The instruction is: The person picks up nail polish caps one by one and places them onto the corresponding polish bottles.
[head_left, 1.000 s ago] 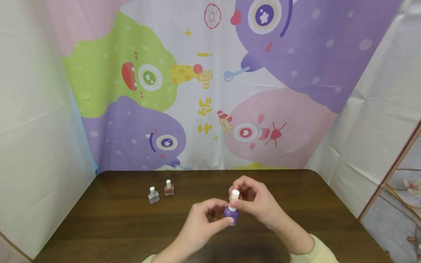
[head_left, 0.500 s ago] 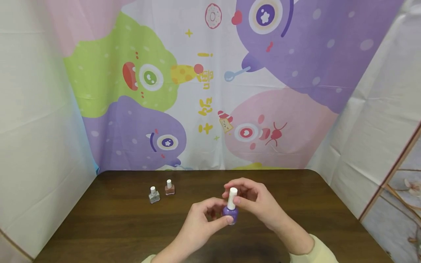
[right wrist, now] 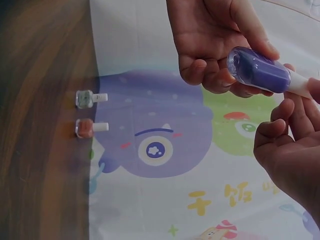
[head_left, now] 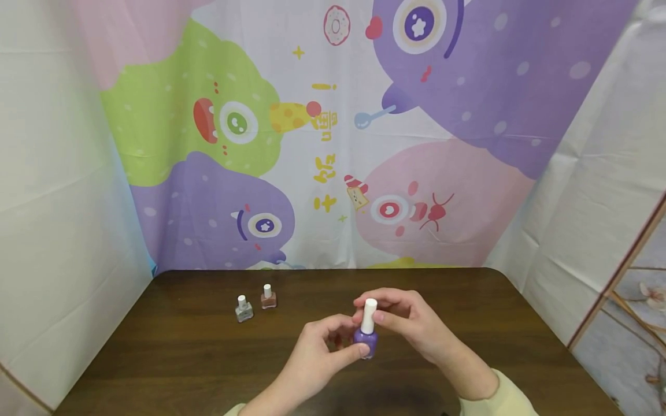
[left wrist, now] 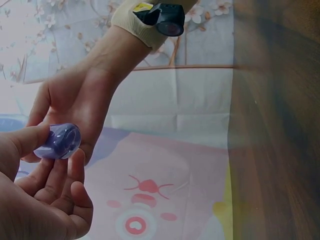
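In the head view my left hand (head_left: 321,355) pinches a bottle of purple nail polish (head_left: 369,337) between thumb and fingers, above the table. Its tall white cap (head_left: 369,315) points up, tilted slightly right. My right hand (head_left: 418,325) has its thumb against the cap's right side, and its fingers reach round behind. From the left wrist, the clear glass base of the nail polish (left wrist: 62,141) faces the camera, with the cap hidden. The right wrist view shows the bottle (right wrist: 265,72) lengthwise, the white cap (right wrist: 298,83) between my right thumb and fingers.
A grey-green nail polish bottle (head_left: 243,312) and a reddish-brown one (head_left: 268,299) stand upright, white-capped, on the dark wooden table (head_left: 198,358), left of my hands. A cartoon-printed cloth (head_left: 333,242) hangs behind the table, and pale cloth (head_left: 567,190) hangs at the sides.
The right thumb and fingers have shifted on the cap, the fingertips now farther left and slightly lower. The left hand keeps its hold on the nail polish, which has barely moved.
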Demonstrator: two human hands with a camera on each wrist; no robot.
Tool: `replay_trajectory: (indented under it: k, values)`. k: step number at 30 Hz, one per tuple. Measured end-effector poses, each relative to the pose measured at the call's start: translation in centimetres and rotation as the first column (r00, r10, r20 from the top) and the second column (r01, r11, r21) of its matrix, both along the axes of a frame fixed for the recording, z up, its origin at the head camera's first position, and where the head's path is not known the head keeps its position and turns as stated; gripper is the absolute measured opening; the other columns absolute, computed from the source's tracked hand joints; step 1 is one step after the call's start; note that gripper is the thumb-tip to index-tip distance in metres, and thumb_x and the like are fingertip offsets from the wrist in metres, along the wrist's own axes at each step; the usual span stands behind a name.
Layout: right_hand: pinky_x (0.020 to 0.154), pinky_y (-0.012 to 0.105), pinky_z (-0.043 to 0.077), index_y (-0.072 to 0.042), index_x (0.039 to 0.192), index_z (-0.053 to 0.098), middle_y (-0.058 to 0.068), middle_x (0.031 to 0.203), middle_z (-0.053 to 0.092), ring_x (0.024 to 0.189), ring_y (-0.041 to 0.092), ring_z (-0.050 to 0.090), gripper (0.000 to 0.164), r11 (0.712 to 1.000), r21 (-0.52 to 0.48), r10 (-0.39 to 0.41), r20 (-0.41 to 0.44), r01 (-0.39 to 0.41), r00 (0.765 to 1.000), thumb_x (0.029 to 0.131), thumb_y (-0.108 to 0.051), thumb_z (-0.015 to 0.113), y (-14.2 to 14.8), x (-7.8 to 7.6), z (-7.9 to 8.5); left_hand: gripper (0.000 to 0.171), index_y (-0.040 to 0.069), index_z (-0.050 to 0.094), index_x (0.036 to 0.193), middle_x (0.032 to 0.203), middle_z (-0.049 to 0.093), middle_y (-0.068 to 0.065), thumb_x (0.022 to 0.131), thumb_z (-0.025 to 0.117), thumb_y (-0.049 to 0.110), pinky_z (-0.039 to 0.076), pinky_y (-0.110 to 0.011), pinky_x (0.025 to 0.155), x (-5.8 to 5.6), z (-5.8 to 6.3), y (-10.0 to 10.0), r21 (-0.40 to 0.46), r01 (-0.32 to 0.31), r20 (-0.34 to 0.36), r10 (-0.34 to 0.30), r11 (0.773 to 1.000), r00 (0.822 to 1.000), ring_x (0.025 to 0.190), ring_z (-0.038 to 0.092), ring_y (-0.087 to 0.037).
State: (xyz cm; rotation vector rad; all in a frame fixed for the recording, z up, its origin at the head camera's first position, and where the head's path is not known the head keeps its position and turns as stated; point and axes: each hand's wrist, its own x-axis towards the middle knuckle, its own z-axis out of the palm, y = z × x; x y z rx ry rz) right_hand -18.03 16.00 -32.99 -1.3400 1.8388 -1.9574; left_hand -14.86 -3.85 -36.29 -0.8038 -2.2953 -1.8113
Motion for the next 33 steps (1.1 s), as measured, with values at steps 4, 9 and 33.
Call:
replay_trajectory:
  k: [4,9,33]
  values:
    - [0.081,0.034,0.054,0.013,0.115,0.053,0.002,0.101,0.071,0.095,0.017,0.066,0.023,0.999,0.017,-0.038,-0.005,0.038,0.999,0.095,0.003,0.048,0.05,-0.03,0.0,0.024,0.008,0.068,0.099,0.086,0.07,-0.006,0.08,0.076,0.021,0.047,-0.021,0.064,-0.03,-0.02,0.05,0.005,-0.004,0.005,0.004,1.0,1.0,0.071,0.055,-0.005]
    - [0.08,0.035,0.055,0.008,0.114,0.057,0.003,0.1,0.071,0.094,0.017,0.067,0.022,0.997,0.029,-0.078,-0.002,0.078,0.997,0.093,0.002,0.052,0.06,-0.02,0.0,0.024,0.007,0.068,0.098,0.086,0.07,-0.006,0.079,0.076,0.02,0.047,-0.021,0.063,0.0,0.07,0.06,0.009,-0.008,-0.003,0.008,1.0,1.0,0.069,0.054,-0.005]
    - [0.063,0.027,0.054,0.002,0.094,0.06,0.004,0.086,0.071,0.079,0.014,0.066,0.018,0.973,0.051,-0.229,0.054,0.226,0.972,0.081,-0.004,0.071,-0.23,0.01,0.07,0.022,0.015,0.068,0.098,0.086,0.07,0.001,0.079,0.076,0.023,0.048,-0.023,0.062,-0.11,-0.03,0.23,-0.004,-0.005,-0.033,0.005,1.0,0.999,0.069,0.054,-0.005]
